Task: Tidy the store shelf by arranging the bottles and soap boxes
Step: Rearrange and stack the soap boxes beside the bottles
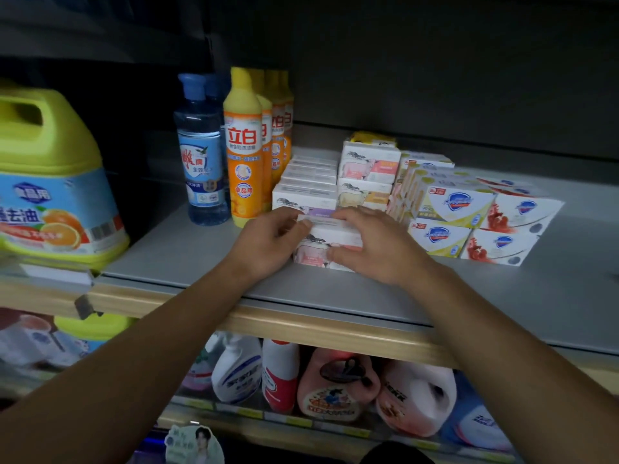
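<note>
Both hands grip one white soap box (pixel 326 242): left hand (pixel 268 244) pinching its left end, right hand (pixel 375 247) curled over its right. It sits mid-shelf (pixel 187 259), bare shelf nearer the front edge. One blue bottle (pixel 201 155) stands far left.

Shop, stocked shelf (pixel 207 262), detergent bottles (pixel 243 145), soap boxes (pixel 445 209)

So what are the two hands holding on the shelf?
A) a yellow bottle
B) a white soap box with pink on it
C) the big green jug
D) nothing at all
B: the left hand and the right hand grip either end of a white soap box with pink print at the front of the shelf, while the yellow bottle stands untouched behind them.
</note>
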The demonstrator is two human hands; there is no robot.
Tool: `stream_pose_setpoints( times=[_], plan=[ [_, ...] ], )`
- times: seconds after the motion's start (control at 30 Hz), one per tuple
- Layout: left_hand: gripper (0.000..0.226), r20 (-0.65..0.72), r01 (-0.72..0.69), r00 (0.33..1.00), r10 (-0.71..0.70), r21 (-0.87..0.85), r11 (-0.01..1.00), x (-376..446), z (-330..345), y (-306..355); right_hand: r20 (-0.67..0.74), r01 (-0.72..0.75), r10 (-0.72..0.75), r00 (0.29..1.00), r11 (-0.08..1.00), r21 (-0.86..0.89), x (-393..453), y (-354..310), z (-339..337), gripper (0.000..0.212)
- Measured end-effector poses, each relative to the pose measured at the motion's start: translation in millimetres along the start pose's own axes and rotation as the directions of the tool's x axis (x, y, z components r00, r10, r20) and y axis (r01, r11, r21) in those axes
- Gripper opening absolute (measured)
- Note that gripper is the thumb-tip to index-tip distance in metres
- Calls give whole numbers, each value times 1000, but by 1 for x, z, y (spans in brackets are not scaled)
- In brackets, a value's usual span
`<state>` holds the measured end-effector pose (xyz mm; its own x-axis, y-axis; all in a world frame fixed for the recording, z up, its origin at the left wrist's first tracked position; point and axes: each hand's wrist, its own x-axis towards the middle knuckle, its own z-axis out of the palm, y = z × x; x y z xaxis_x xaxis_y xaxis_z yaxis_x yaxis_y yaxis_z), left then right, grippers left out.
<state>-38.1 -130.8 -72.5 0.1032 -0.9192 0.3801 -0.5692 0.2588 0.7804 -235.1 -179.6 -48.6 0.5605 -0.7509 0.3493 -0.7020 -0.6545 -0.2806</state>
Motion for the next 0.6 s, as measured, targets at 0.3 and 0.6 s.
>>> stream_pose_setpoints(
  times=[0.3, 0.6],
  plan=[
    [71, 286, -263, 954, 93, 642, 720, -14, -39, -38, -66, -26, 21, 998, 996, -80, 40, -9, -24, 55],
    [82, 248, -222, 966, 66, 679, 700, -8, -34, -48, -310, -58, -35, 950, 957, -284, 143, -14, -31, 49]
  ],
)
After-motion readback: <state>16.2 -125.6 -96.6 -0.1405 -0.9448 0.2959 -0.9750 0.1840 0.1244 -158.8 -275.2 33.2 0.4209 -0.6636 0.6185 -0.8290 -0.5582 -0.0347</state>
